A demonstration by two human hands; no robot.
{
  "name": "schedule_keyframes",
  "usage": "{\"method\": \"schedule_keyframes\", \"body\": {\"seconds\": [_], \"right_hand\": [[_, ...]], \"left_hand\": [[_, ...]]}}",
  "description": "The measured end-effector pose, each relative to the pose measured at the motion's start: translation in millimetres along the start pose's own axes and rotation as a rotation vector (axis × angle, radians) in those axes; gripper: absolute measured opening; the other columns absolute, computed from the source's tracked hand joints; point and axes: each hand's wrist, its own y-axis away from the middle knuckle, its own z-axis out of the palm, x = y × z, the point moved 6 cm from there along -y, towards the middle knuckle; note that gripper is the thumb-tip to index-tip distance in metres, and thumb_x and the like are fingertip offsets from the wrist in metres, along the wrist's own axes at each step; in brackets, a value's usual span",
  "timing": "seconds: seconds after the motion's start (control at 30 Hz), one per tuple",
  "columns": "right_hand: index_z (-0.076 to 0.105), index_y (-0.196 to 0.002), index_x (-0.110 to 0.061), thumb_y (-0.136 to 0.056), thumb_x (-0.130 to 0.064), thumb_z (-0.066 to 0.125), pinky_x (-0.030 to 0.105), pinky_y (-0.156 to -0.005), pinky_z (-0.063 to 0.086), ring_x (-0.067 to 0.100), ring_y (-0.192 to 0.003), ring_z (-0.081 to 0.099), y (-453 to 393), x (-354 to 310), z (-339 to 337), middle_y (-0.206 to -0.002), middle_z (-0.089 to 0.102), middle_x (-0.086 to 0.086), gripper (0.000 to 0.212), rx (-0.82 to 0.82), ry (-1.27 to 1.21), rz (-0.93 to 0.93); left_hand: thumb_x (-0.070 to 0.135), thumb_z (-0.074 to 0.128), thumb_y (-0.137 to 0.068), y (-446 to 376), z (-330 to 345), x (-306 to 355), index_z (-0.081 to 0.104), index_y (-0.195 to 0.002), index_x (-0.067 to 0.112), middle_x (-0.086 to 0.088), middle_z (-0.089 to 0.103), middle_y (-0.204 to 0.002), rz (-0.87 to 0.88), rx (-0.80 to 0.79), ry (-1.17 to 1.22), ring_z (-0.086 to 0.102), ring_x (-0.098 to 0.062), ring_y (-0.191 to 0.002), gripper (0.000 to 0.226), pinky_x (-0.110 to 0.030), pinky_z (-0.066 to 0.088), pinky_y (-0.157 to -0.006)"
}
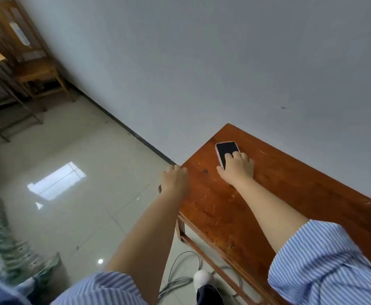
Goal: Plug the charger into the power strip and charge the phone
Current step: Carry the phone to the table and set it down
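A phone (226,150) with a dark screen and a pale case lies face up near the far left corner of a red-brown wooden table (290,194). My right hand (237,170) rests on the phone's near end, fingers over the screen and thumb along its left side. My left hand (174,180) sits at the table's left end, its fingers curled over the edge. Neither a charger nor a power strip is in view.
Grey cables (180,280) lie looped on the tiled floor under the table, beside a white shoe (202,279). A plain wall runs behind the table. A wooden chair (37,71) stands far left, and blue-green fabric (8,249) fills the lower left.
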Motion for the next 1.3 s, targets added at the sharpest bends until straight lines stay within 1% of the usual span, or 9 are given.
{"method": "schedule_keyframes", "body": {"seconds": [0.13,0.23,0.33,0.5,0.63,0.8,0.93,1.2,1.3], "right_hand": [[0.024,-0.138,-0.018,-0.086,-0.054,0.046,0.052,-0.112,0.025,0.033,-0.139,0.019,-25,25,27,-0.151,0.022,0.014,0.067,-0.072,0.045,0.088],[0.017,-0.141,-0.020,-0.083,-0.060,0.046,0.052,-0.114,0.020,0.036,-0.141,0.013,-42,35,50,-0.154,0.012,0.017,0.076,-0.131,-0.007,0.135],[0.015,-0.141,-0.021,-0.081,-0.061,0.048,0.052,-0.114,0.020,0.037,-0.140,0.014,-50,40,67,-0.154,0.012,0.019,0.079,-0.146,-0.060,0.185],[0.020,-0.139,-0.020,-0.083,-0.056,0.049,0.053,-0.112,0.022,0.037,-0.138,0.018,-64,38,77,-0.152,0.017,0.020,0.073,-0.035,-0.122,0.233],[0.026,-0.139,-0.024,-0.085,-0.052,0.048,0.051,-0.108,0.029,0.038,-0.133,0.025,-71,36,76,-0.147,0.025,0.022,0.065,0.014,-0.131,0.214],[0.038,-0.134,-0.024,-0.082,-0.047,0.058,0.048,-0.103,0.033,0.036,-0.125,0.033,-80,22,65,-0.139,0.037,0.022,0.060,0.016,-0.177,0.159],[0.043,-0.131,-0.025,-0.078,-0.045,0.062,0.045,-0.099,0.035,0.035,-0.122,0.037,-94,-32,51,-0.134,0.043,0.021,0.060,0.006,-0.213,0.022],[0.047,-0.127,-0.028,-0.070,-0.039,0.067,0.043,-0.096,0.034,0.035,-0.117,0.037,-146,-241,18,-0.125,0.046,0.019,0.062,-0.037,-0.299,-0.287],[0.047,-0.127,-0.028,-0.069,-0.038,0.067,0.041,-0.097,0.034,0.034,-0.116,0.038,-166,-330,9,-0.124,0.046,0.018,0.062,-0.020,-0.292,-0.383]], "left_hand": [[0.025,0.033,-0.095,-14,33,3,0.045,-0.126,0.011,-0.013,0.049,-0.132,-0.087,-0.047,0.096,0.044,-0.029,-0.121,0.035,-0.040,0.042,-0.096],[0.034,0.029,-0.096,-27,57,7,0.031,-0.137,0.016,-0.012,0.030,-0.150,-0.096,-0.055,0.203,0.023,-0.030,-0.139,0.045,-0.045,0.024,-0.113],[0.045,0.023,-0.095,-30,78,11,0.016,-0.144,0.022,-0.007,0.011,-0.157,-0.087,-0.070,0.248,0.003,-0.026,-0.145,0.055,-0.042,0.005,-0.119],[0.050,0.017,-0.094,-32,96,10,0.007,-0.145,0.027,-0.002,0.001,-0.158,-0.116,-0.058,0.299,-0.008,-0.020,-0.145,0.057,-0.036,-0.010,-0.114],[0.050,0.018,-0.094,-32,97,10,0.007,-0.145,0.027,-0.001,0.001,-0.158,-0.115,-0.076,0.304,-0.008,-0.020,-0.145,0.057,-0.036,-0.013,-0.112],[0.044,0.022,-0.096,-45,86,-10,0.012,-0.145,0.024,-0.004,0.005,-0.158,-0.107,-0.106,0.335,-0.004,-0.022,-0.145,0.054,-0.042,-0.002,-0.118],[0.038,0.023,-0.097,-64,65,-59,0.014,-0.145,0.021,-0.007,0.006,-0.158,-0.211,-0.069,0.307,-0.003,-0.024,-0.145,0.051,-0.043,0.004,-0.118],[0.027,0.033,-0.096,-89,8,-247,0.029,-0.139,0.019,-0.009,0.020,-0.154,-0.406,0.096,0.219,0.010,-0.027,-0.144,0.044,-0.042,0.019,-0.115],[0.026,0.037,-0.095,-98,-15,-336,0.044,-0.128,0.010,-0.014,0.038,-0.143,-0.493,0.167,0.174,0.024,-0.027,-0.137,0.037,-0.041,0.029,-0.106]]}}
